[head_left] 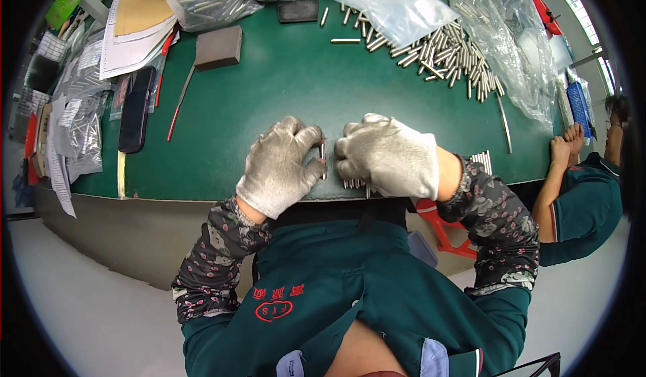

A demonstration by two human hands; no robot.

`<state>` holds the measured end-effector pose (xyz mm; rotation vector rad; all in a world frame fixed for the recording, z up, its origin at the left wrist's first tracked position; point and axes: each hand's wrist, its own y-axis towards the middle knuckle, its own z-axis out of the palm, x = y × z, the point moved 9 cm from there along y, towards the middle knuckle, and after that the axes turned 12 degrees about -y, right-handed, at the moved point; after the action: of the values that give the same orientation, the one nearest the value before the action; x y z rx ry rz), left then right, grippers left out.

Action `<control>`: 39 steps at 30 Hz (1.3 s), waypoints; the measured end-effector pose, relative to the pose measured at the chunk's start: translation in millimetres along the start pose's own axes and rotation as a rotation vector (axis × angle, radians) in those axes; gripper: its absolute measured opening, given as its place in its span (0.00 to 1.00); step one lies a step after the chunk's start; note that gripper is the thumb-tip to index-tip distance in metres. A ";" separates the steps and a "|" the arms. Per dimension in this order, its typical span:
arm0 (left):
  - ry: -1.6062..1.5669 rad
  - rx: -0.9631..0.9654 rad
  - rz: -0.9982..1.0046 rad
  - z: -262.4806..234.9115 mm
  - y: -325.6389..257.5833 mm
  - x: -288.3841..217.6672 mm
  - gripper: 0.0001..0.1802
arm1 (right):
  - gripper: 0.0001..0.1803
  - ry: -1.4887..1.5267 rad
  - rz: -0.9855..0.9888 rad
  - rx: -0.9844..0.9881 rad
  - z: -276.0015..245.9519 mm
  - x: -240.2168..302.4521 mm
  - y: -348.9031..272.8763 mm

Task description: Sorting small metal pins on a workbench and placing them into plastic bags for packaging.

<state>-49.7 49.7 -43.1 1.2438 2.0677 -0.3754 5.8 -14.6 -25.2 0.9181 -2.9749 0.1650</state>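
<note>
My left hand (280,164), in a whitish work glove, is closed near the table's front edge. Between its thumb and forefinger it pinches a slim metal pin (324,160), held roughly lengthwise to me. Just to the right, my right hand (387,155), gloved the same way, is curled down close to the tabletop. Its fingertips are mostly hidden. Several metal pins (355,184) stick out below its fingers, side by side by the edge. Whether the right fingers grip one of them is hidden.
A heap of loose pins (444,54) lies at the back right on the green table (229,118), partly under a plastic bag (393,7). A brown block (219,47), a phone (137,109) and papers sit left. Another person (582,195) is at the right.
</note>
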 end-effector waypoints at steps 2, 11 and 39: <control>0.013 0.014 0.015 3.5 -4.5 -0.8 0.18 | 0.09 0.013 0.047 -0.127 -16.0 -13.9 -8.5; -0.014 0.018 0.004 5.9 -2.2 0.5 0.19 | 0.12 -0.284 0.802 -0.305 -10.0 -156.1 4.1; 0.159 0.022 0.244 20.1 -19.3 -23.6 0.11 | 0.13 -0.117 0.730 -0.358 -9.4 -130.7 -63.1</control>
<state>-50.8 13.2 -43.4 1.5625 2.0140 -0.1929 149.3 7.9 -17.0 -0.2135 -3.1287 -0.4119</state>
